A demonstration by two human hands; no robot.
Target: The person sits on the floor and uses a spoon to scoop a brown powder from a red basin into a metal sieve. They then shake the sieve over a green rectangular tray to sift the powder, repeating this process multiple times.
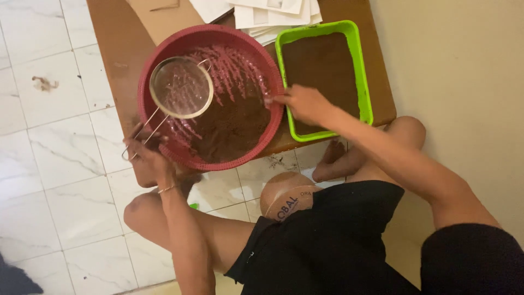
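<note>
Sifting step, I judge: left hand (146, 154) grips the wire sieve (181, 87) over the red basket (164, 143); right hand (305, 104), fingers pinched, steadies its rim beside the green tray (364, 87); next needs more brown powder (232, 128) scooped in.

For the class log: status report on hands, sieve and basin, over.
Left hand grips sieve handle over red basin. Right hand on basin rim. Green tray alongside, nothing blocking.

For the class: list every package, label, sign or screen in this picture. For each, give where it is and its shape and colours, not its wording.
Round brown lid or container: on the floor by the person's lap, dark lettering along its rim.
Cardboard sheet: top of the low table, flat, tan.
White papers or envelopes: stacked at the table's far edge, above the green tray.
No signs or screens.
</note>
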